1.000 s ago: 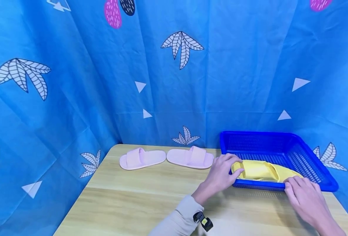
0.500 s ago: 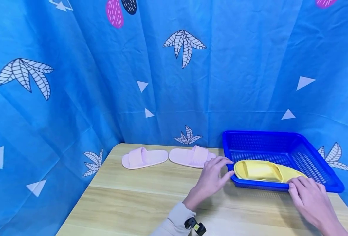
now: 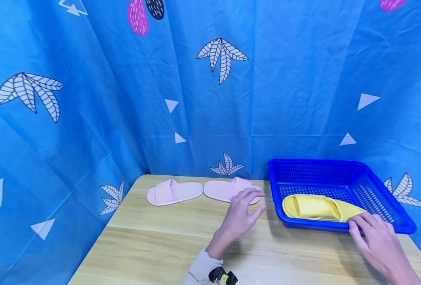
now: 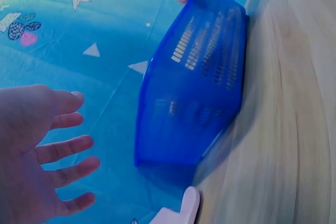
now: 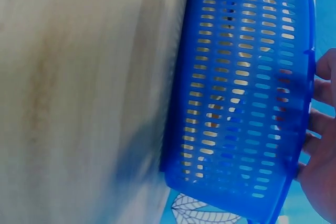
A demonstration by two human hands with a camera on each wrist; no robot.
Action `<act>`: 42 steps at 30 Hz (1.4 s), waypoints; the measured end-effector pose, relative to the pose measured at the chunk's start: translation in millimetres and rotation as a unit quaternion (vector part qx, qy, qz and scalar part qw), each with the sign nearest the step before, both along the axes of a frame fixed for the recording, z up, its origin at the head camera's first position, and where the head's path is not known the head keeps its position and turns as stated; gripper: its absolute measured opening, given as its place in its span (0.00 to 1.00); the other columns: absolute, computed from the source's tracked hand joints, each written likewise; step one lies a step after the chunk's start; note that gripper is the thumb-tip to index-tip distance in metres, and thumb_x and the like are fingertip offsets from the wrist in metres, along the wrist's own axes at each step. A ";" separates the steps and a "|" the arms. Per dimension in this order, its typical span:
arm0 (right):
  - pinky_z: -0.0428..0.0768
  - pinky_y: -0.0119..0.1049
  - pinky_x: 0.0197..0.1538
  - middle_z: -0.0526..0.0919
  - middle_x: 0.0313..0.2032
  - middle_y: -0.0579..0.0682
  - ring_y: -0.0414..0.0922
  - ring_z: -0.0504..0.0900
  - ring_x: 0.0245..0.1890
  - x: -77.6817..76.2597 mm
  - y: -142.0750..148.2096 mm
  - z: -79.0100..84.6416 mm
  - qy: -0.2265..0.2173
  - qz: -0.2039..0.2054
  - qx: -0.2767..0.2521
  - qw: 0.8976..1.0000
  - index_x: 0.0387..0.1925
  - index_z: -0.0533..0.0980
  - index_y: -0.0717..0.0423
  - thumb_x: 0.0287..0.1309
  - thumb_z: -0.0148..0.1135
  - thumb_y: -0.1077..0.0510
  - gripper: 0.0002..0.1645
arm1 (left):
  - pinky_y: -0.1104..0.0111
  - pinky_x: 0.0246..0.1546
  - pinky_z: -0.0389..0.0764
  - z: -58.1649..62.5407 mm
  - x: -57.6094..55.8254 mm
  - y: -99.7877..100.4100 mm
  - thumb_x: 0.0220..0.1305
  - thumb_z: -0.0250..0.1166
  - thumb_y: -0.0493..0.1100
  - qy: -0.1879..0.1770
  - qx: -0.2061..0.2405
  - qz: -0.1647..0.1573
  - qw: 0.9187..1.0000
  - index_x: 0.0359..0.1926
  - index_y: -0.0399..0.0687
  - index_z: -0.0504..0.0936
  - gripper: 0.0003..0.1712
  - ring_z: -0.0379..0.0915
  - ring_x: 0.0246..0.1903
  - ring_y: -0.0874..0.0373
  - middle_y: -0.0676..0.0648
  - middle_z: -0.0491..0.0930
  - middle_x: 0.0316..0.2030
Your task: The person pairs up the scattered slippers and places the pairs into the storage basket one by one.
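Observation:
In the head view, my left hand [image 3: 240, 211] is raised in front of a pink slipper [image 3: 219, 190], its fingers spread and holding nothing. The left wrist view shows the same hand [image 4: 44, 153] beside the blue plastic basket [image 4: 184, 114]. My right hand [image 3: 379, 239] grips the basket's front rim near the right, with fingers curled over it. A yellow slipper [image 3: 313, 208] lies in the basket [image 3: 279, 174] along the front wall, and the fingers cover its right end. Outside the perforated wall, the right wrist view shows part of this hand [image 5: 323, 135] at the rim.
Another pink slipper [image 3: 187, 190] lies left of the first, end to end along the back of the wooden table [image 3: 160, 237]. A blue patterned curtain [image 3: 210, 103] hangs behind. The basket stands at the table's back right.
My left hand has let go of the yellow slipper's left end and drawn away leftward from the basket. The right hand stays at the rim, and the yellow slipper stays in the basket.

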State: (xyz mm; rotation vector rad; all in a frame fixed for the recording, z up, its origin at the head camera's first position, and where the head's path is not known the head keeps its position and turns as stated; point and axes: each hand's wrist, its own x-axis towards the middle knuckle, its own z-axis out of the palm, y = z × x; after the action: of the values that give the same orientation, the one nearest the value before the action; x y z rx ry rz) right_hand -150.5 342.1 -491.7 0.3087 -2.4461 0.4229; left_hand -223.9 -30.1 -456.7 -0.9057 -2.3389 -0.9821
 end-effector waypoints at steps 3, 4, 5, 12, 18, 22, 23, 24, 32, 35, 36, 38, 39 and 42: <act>0.61 0.57 0.39 0.83 0.39 0.56 0.59 0.75 0.42 0.2 -1.5 3.6 -0.002 0.006 -0.007 1.000 0.35 0.81 0.52 0.65 0.63 0.60 0.03 | 0.61 0.61 0.75 -0.8 -1.2 -5.7 0.69 0.70 0.47 0.004 0.002 0.001 1.000 0.56 0.47 0.84 0.18 0.76 0.59 0.58 0.51 0.82 0.56; 0.62 0.57 0.39 0.83 0.39 0.55 0.60 0.76 0.42 0.3 -2.4 5.6 -0.005 0.007 -0.009 1.000 0.36 0.81 0.51 0.65 0.64 0.59 0.02 | 0.62 0.61 0.74 -0.8 -1.9 -6.9 0.69 0.69 0.47 0.001 0.003 0.000 1.000 0.56 0.46 0.84 0.18 0.76 0.59 0.58 0.51 0.82 0.56; 0.62 0.57 0.39 0.83 0.40 0.55 0.60 0.77 0.43 0.6 -3.3 7.5 -0.009 0.009 -0.011 1.000 0.37 0.81 0.51 0.66 0.64 0.59 0.02 | 0.62 0.61 0.74 -0.2 -2.3 -7.8 0.69 0.69 0.47 -0.002 0.003 -0.001 1.000 0.57 0.47 0.84 0.18 0.76 0.59 0.58 0.51 0.82 0.56; 0.67 0.58 0.40 0.83 0.45 0.54 0.60 0.78 0.46 1.0 -13.0 20.8 -0.029 0.031 -0.017 0.999 0.44 0.81 0.51 0.65 0.66 0.60 0.07 | 0.57 0.61 0.74 4.4 -2.1 -14.3 0.69 0.69 0.47 -0.024 0.017 0.013 0.999 0.57 0.49 0.84 0.18 0.76 0.60 0.58 0.53 0.82 0.57; 0.67 0.53 0.47 0.82 0.46 0.54 0.57 0.77 0.47 -5.9 -29.0 27.8 0.002 0.064 -0.040 0.997 0.48 0.81 0.57 0.61 0.68 0.63 0.13 | 0.47 0.61 0.71 11.4 -1.9 -25.6 0.70 0.68 0.50 -0.056 0.016 0.022 0.998 0.60 0.52 0.82 0.21 0.69 0.68 0.55 0.53 0.80 0.60; 0.66 0.49 0.49 0.82 0.49 0.55 0.56 0.77 0.48 -10.4 -40.8 32.1 0.001 0.078 -0.046 0.996 0.54 0.79 0.59 0.63 0.67 0.62 0.18 | 0.45 0.65 0.67 13.7 -4.0 -39.4 0.70 0.68 0.51 -0.074 0.018 0.030 0.997 0.62 0.51 0.81 0.23 0.65 0.70 0.51 0.50 0.77 0.65; 0.66 0.49 0.49 0.82 0.49 0.55 0.56 0.77 0.49 -11.1 -43.3 33.1 -0.001 0.080 -0.047 0.996 0.55 0.79 0.59 0.64 0.66 0.62 0.18 | 0.46 0.66 0.67 13.7 -4.7 -43.5 0.70 0.68 0.50 -0.077 0.020 0.031 0.996 0.62 0.50 0.81 0.23 0.65 0.70 0.51 0.50 0.76 0.66; 0.66 0.49 0.49 0.82 0.50 0.55 0.55 0.76 0.49 -11.8 -45.4 34.0 -0.003 0.080 -0.047 0.996 0.56 0.79 0.59 0.64 0.66 0.62 0.19 | 0.47 0.66 0.67 13.5 -5.5 -47.5 0.69 0.69 0.50 -0.077 0.021 0.034 0.996 0.62 0.49 0.81 0.24 0.67 0.69 0.51 0.49 0.76 0.66; 0.69 0.55 0.50 0.79 0.54 0.57 0.58 0.75 0.53 -18.2 -60.9 36.1 -0.008 0.094 -0.064 0.993 0.62 0.77 0.57 0.66 0.66 0.60 0.23 | 0.50 0.65 0.69 6.8 -7.3 -77.8 0.68 0.70 0.48 -0.063 0.012 0.055 0.996 0.63 0.50 0.80 0.24 0.71 0.64 0.54 0.49 0.79 0.62; 0.69 0.55 0.52 0.78 0.56 0.57 0.58 0.74 0.55 -20.6 -68.0 35.4 -0.003 0.104 -0.079 0.991 0.65 0.75 0.56 0.65 0.67 0.61 0.28 | 0.51 0.65 0.70 5.1 -4.4 -84.3 0.68 0.71 0.48 -0.063 0.003 0.063 0.996 0.63 0.49 0.80 0.25 0.72 0.64 0.53 0.49 0.79 0.62; 0.69 0.56 0.53 0.78 0.57 0.57 0.58 0.74 0.56 -21.5 -70.6 35.2 -0.001 0.107 -0.083 0.991 0.66 0.74 0.55 0.65 0.67 0.61 0.29 | 0.50 0.65 0.70 4.4 -3.5 -86.5 0.67 0.71 0.47 -0.062 0.001 0.065 0.996 0.63 0.48 0.80 0.25 0.72 0.64 0.53 0.48 0.78 0.62; 0.70 0.56 0.54 0.77 0.58 0.58 0.58 0.74 0.57 -22.2 -75.9 36.0 -0.002 0.110 -0.084 0.990 0.67 0.73 0.56 0.65 0.67 0.61 0.30 | 0.50 0.66 0.69 3.1 -3.1 -90.6 0.67 0.71 0.48 -0.058 -0.001 0.066 0.996 0.63 0.47 0.80 0.26 0.72 0.64 0.52 0.48 0.78 0.62; 0.70 0.57 0.54 0.77 0.58 0.58 0.59 0.74 0.57 -22.8 -78.5 36.3 -0.003 0.110 -0.084 0.990 0.67 0.73 0.56 0.66 0.66 0.60 0.30 | 0.49 0.66 0.69 2.7 -3.2 -92.9 0.67 0.71 0.49 -0.057 -0.003 0.070 0.996 0.63 0.47 0.80 0.26 0.72 0.64 0.52 0.48 0.78 0.62; 0.70 0.61 0.56 0.75 0.60 0.58 0.59 0.73 0.59 -24.3 -86.1 37.6 -0.009 0.111 -0.083 0.990 0.68 0.72 0.56 0.67 0.66 0.59 0.29 | 0.46 0.64 0.69 3.2 -3.0 -100.2 0.67 0.71 0.50 -0.051 -0.003 0.078 0.996 0.63 0.47 0.80 0.27 0.72 0.64 0.51 0.48 0.78 0.62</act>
State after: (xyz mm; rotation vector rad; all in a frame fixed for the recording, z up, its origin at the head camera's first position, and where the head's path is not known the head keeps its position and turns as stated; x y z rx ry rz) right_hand -174.8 256.0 -454.1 0.5100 -2.3830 0.7240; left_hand -226.9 -130.3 -453.5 -0.6767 -2.4566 -0.9782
